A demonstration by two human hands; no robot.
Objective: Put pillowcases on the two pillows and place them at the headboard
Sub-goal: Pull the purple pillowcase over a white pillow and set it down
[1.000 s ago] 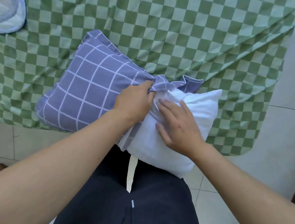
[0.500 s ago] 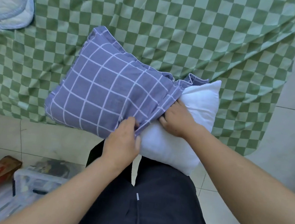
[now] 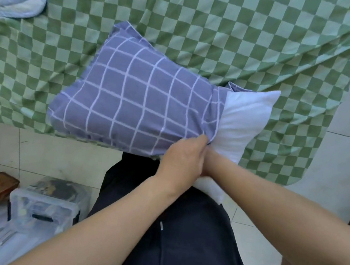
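Pillowcase (image 3: 137, 102), purple-checked on the green bedsheet (image 3: 207, 24), covers all but the white pillow (image 3: 245, 122) end at three o'clock; left hand (image 3: 182, 159) pinches its hem, right hand (image 3: 210, 162) is mostly hidden, grip untellable, so best draw the hem evenly toward three o'clock.

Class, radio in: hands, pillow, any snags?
Left hand pinching pillowcase hem. Right hand mostly hidden behind it. White pillow end still bare. Nothing in the way.
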